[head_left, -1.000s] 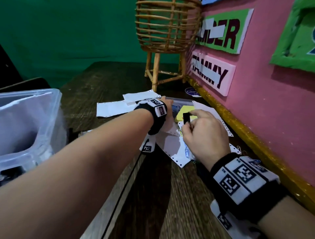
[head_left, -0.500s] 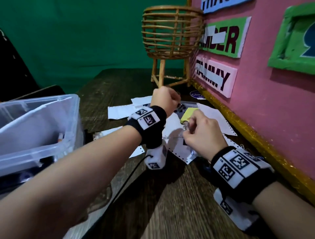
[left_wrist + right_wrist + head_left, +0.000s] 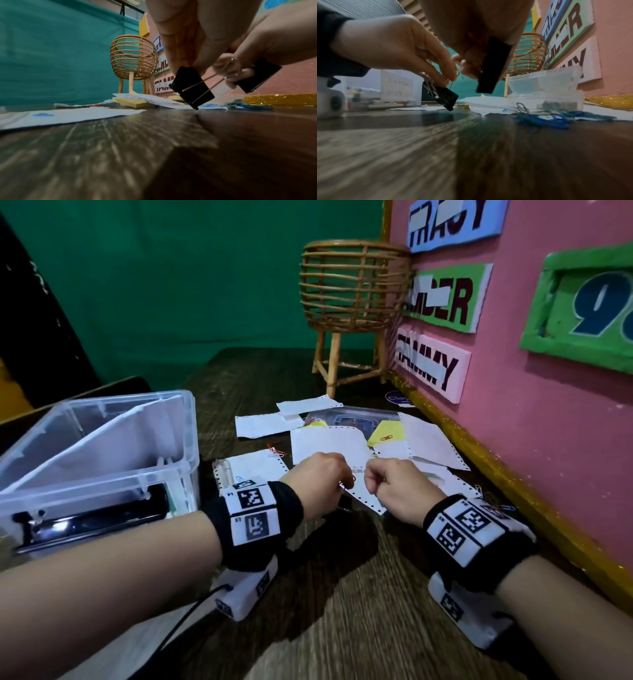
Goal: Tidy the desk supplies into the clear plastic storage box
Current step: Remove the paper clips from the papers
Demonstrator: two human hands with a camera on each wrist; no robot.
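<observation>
My left hand (image 3: 342,479) and right hand (image 3: 371,484) hover close together just above the dark wooden desk (image 3: 342,611), over a perforated paper strip (image 3: 363,496). In the left wrist view my left hand (image 3: 187,59) pinches a black binder clip (image 3: 192,86) whose corner touches the desk. My right hand (image 3: 476,56) grips a second black binder clip (image 3: 493,66), and its fingertips (image 3: 228,67) touch the wire handle of the first clip. The clear plastic storage box (image 3: 178,440) stands open at the left with pens and a black item inside.
Loose white papers (image 3: 329,446), yellow sticky notes (image 3: 387,433) and a small clear container (image 3: 352,419) lie beyond my hands. Blue and green paper clips (image 3: 544,119) are scattered by the gold-edged pink wall (image 3: 513,422). A wicker basket on legs (image 3: 352,292) stands at the back.
Both hands have drawn back toward me from the small container and yellow notes. The left hand, which reached into the pile, now holds a clip beside the right hand.
</observation>
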